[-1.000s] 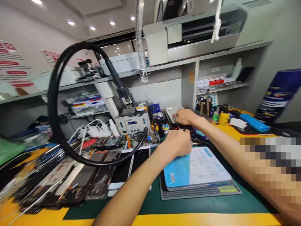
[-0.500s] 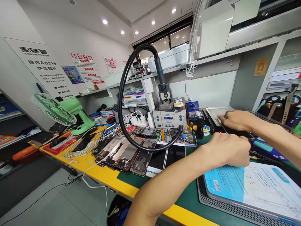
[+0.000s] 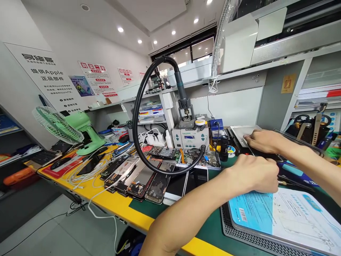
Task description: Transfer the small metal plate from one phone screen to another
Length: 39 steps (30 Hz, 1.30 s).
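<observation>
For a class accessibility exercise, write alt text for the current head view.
A person's left hand, curled, is over a blue-and-white package; the right hand is at a pale flat object. Phone parts and a green fan are further left.

Left hand (image 3: 253,174) curled inward, grip hidden, forearm (image 3: 194,209) slanting up from lower middle; right hand (image 3: 263,140) beyond, knuckles up, fingers (image 3: 249,139) bent.

This is a phone-repair shop: opened phones (image 3: 157,185) near the table (image 3: 119,205) front edge, rework station (image 3: 192,138) behind, Apple-parts sign (image 3: 48,76).
</observation>
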Motion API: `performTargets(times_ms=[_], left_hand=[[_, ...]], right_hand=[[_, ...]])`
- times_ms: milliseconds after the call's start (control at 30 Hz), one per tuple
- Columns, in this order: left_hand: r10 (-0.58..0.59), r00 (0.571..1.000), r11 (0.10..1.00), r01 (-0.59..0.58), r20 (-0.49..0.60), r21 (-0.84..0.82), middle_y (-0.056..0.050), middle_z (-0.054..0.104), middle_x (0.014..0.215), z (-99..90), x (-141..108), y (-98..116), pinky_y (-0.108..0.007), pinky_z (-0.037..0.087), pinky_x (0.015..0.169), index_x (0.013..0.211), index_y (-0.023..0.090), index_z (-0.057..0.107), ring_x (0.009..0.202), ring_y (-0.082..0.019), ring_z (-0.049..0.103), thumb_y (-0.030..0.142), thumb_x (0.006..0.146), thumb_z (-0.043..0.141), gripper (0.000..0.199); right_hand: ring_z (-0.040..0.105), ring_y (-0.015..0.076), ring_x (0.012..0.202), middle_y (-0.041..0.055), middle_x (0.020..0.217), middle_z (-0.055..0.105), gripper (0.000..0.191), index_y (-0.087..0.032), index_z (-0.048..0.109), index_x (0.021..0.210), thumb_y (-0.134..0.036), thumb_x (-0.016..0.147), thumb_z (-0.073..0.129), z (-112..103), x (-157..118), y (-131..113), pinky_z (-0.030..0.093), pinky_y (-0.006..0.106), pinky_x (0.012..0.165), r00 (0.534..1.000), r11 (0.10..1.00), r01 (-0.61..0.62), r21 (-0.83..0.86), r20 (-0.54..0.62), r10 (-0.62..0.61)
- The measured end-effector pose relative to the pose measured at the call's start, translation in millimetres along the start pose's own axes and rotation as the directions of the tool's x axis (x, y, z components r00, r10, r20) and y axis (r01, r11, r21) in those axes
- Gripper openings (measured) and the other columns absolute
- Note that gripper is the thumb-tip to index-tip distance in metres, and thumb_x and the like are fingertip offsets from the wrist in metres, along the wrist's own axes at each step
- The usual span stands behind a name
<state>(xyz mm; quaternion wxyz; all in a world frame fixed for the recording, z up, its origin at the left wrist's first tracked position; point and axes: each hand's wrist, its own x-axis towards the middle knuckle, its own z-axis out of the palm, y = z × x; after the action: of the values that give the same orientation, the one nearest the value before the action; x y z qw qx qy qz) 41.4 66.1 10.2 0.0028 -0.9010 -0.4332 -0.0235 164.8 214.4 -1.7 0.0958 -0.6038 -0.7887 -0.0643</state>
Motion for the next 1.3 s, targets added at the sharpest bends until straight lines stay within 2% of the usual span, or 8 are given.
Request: performTargets(times_ms=[100, 200, 333, 433, 633, 867, 1300], left_hand=[[0.001, 1.0, 1.0, -0.001, 0.002, 0.018, -0.023, 0.074, 0.11, -0.5, 0, 0, -0.041, 0.055, 0.078, 0.124, 0.002, 0.059, 0.103, -0.036, 0.072, 0.028, 0.094, 0.043, 0.043], [0.009, 1.0, 0.999, -0.009, -0.004, 0.042, -0.02, 0.074, 0.109, -0.1, 0, 0, -0.04, 0.056, 0.078, 0.123, 0.003, 0.059, 0.1, -0.031, 0.073, 0.028, 0.095, 0.044, 0.04], [-0.019, 0.999, 0.996, 0.022, -0.035, 0.089, -0.012, 0.073, 0.11, 3.2, 0, 0, -0.041, 0.058, 0.083, 0.124, 0.011, 0.06, 0.095, -0.023, 0.071, 0.034, 0.1, 0.053, 0.035], [-0.025, 0.998, 0.994, 0.031, -0.059, 0.109, -0.009, 0.071, 0.109, 6.8, 0, 0, -0.042, 0.058, 0.084, 0.123, 0.013, 0.062, 0.093, -0.021, 0.071, 0.037, 0.1, 0.057, 0.034], [-0.017, 0.994, 0.993, 0.03, -0.107, 0.118, -0.008, 0.07, 0.109, 9.3, 0, 0, -0.042, 0.059, 0.083, 0.12, 0.014, 0.063, 0.093, -0.021, 0.07, 0.036, 0.098, 0.06, 0.031], [-0.029, 0.99, 0.993, 0.043, -0.135, 0.109, -0.008, 0.07, 0.108, 2.7, -4, 1, -0.041, 0.059, 0.083, 0.116, 0.014, 0.065, 0.093, -0.02, 0.07, 0.034, 0.098, 0.062, 0.027], [-0.035, 0.992, 0.993, 0.048, -0.118, 0.11, -0.007, 0.07, 0.106, 5.3, 0, -2, -0.041, 0.059, 0.082, 0.117, 0.014, 0.064, 0.09, -0.02, 0.07, 0.036, 0.098, 0.061, 0.029]], right_hand=[[0.07, 0.0213, 0.098, 0.0111, 0.109, 0.072, 0.035, -0.013, 0.07, 0.104, -0.045, 0.101, 0.057, -5, -2, -3, 0.055, 0.042, 0.091, 0.992, 0.999, 0.036, -0.015, 0.119, -0.034], [0.069, 0.023, 0.104, 0.0132, 0.114, 0.072, 0.036, -0.012, 0.07, 0.106, -0.045, 0.101, 0.057, -12, -6, -5, 0.053, 0.044, 0.096, 0.987, 0.999, 0.041, -0.007, 0.153, -0.039], [0.068, 0.0237, 0.108, 0.0098, 0.116, 0.072, 0.034, -0.014, 0.07, 0.109, -0.045, 0.101, 0.056, -21, -13, -5, 0.052, 0.048, 0.098, 0.987, 0.999, 0.035, 0.032, 0.159, -0.04], [0.067, 0.0237, 0.11, 0.0098, 0.119, 0.071, 0.033, -0.016, 0.07, 0.11, -0.044, 0.101, 0.056, -25, -16, -4, 0.051, 0.047, 0.099, 0.987, 0.997, 0.024, 0.069, 0.155, -0.034], [0.068, 0.0239, 0.107, 0.0093, 0.119, 0.07, 0.032, -0.015, 0.069, 0.113, -0.043, 0.1, 0.059, -26, -14, 2, 0.053, 0.047, 0.096, 0.982, 0.993, 0.002, 0.121, 0.189, -0.025], [0.069, 0.0226, 0.104, 0.0078, 0.113, 0.072, 0.031, -0.016, 0.07, 0.108, -0.044, 0.101, 0.058, -27, -11, 3, 0.053, 0.045, 0.095, 0.975, 0.99, 0.025, 0.14, 0.217, -0.055], [0.065, 0.0256, 0.113, 0.0102, 0.126, 0.068, 0.033, -0.017, 0.068, 0.118, -0.043, 0.1, 0.059, -30, -22, -9, 0.051, 0.048, 0.099, 0.986, 0.994, 0.006, 0.108, 0.164, -0.024]])
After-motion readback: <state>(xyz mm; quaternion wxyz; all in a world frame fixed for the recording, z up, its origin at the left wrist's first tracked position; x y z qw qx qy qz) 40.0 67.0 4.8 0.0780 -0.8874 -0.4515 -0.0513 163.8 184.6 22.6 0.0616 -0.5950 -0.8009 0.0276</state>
